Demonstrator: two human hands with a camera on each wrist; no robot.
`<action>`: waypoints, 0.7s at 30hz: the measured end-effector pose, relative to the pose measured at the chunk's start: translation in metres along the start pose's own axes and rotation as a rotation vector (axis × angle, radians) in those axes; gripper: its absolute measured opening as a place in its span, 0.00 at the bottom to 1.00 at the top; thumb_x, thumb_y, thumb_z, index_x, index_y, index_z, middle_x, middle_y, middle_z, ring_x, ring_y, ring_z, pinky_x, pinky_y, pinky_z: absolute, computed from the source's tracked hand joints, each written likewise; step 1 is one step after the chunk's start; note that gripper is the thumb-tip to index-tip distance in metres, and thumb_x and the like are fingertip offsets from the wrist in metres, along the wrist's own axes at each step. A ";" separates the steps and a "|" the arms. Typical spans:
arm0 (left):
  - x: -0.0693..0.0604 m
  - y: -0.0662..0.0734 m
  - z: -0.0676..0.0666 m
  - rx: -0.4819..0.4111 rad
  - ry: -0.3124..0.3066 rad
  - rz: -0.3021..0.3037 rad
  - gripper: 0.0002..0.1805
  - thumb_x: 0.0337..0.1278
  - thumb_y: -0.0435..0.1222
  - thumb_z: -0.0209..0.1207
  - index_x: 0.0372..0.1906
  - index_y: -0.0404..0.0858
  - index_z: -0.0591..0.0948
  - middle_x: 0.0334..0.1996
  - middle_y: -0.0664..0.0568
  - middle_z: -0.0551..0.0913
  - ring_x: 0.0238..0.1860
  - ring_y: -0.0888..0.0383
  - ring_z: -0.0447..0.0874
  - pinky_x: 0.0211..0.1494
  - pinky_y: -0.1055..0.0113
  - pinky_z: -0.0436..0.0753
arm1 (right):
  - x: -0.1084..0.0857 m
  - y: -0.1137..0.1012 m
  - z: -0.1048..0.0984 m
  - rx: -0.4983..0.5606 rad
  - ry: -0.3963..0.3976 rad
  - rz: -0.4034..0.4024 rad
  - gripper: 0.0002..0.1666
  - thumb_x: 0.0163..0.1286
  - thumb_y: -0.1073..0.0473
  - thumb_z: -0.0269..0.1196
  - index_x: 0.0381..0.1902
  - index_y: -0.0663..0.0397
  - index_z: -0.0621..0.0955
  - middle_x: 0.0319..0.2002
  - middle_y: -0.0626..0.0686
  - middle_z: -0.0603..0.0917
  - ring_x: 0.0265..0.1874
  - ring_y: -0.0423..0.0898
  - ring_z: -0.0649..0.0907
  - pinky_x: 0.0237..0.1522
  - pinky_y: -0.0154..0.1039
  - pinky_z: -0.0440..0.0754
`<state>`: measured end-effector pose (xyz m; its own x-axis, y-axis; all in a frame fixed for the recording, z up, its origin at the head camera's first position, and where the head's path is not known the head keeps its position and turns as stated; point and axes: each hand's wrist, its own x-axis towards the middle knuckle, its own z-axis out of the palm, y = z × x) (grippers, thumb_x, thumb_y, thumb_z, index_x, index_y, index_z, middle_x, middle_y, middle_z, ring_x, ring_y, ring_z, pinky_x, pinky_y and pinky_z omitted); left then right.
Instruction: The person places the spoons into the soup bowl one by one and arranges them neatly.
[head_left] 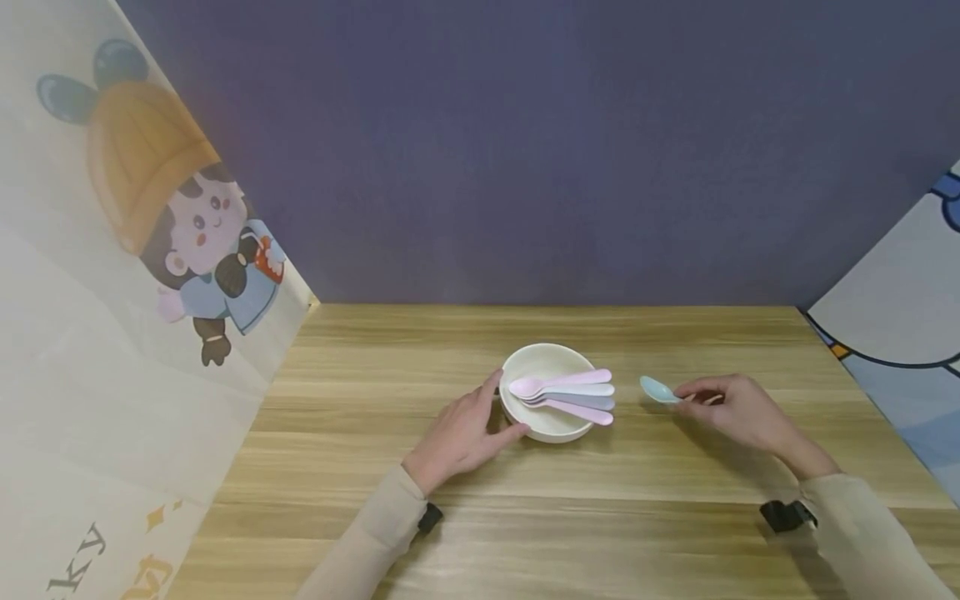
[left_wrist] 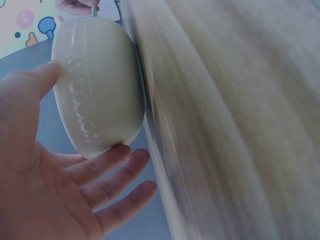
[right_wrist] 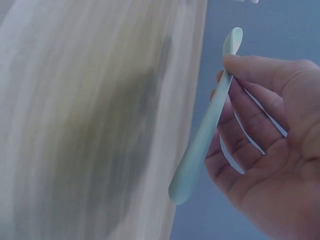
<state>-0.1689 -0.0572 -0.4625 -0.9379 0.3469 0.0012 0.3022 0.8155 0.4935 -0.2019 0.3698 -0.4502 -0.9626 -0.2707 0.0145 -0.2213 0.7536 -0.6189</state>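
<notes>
A round cream bowl (head_left: 551, 432) stands on the wooden table, with several pink, white and grey spoons (head_left: 570, 393) lying in it, their handles sticking out over the right rim. My left hand (head_left: 463, 429) holds the bowl at its left side, thumb at the near rim and fingers along the wall. Raised lettering shows on the bowl's outer wall in the left wrist view. To the right of the bowl, my right hand (head_left: 738, 410) pinches a pale mint-green spoon (right_wrist: 202, 135) between thumb and fingers, above the table. Its scoop points left towards the bowl.
The wood-grain table (head_left: 570, 533) meets a dark blue-grey panel (head_left: 540, 150) at its back edge. A pale wall with a cartoon figure (head_left: 213, 225) borders the left, and another printed panel (head_left: 892, 292) borders the right.
</notes>
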 end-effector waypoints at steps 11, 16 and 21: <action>0.000 0.000 0.000 0.001 0.002 0.006 0.58 0.69 0.72 0.53 0.87 0.38 0.53 0.77 0.38 0.73 0.74 0.40 0.77 0.76 0.45 0.78 | 0.012 -0.012 -0.007 -0.026 -0.007 -0.020 0.14 0.72 0.56 0.72 0.51 0.57 0.91 0.39 0.53 0.92 0.34 0.41 0.87 0.33 0.32 0.86; 0.000 -0.001 0.000 -0.007 0.006 0.010 0.57 0.69 0.72 0.53 0.86 0.37 0.54 0.77 0.37 0.73 0.73 0.40 0.78 0.75 0.45 0.79 | 0.016 -0.018 -0.010 -0.039 -0.004 -0.027 0.14 0.73 0.54 0.72 0.51 0.55 0.92 0.41 0.52 0.92 0.37 0.40 0.86 0.35 0.32 0.86; 0.000 -0.001 0.000 -0.008 0.005 0.008 0.57 0.69 0.72 0.53 0.87 0.38 0.53 0.77 0.38 0.73 0.74 0.40 0.77 0.75 0.45 0.79 | 0.019 -0.025 -0.012 -0.043 -0.012 -0.016 0.16 0.74 0.51 0.71 0.53 0.53 0.91 0.45 0.53 0.92 0.40 0.42 0.87 0.37 0.33 0.86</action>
<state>-0.1690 -0.0582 -0.4629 -0.9362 0.3513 0.0095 0.3086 0.8088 0.5006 -0.2165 0.3532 -0.4246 -0.9571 -0.2895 0.0143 -0.2429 0.7741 -0.5846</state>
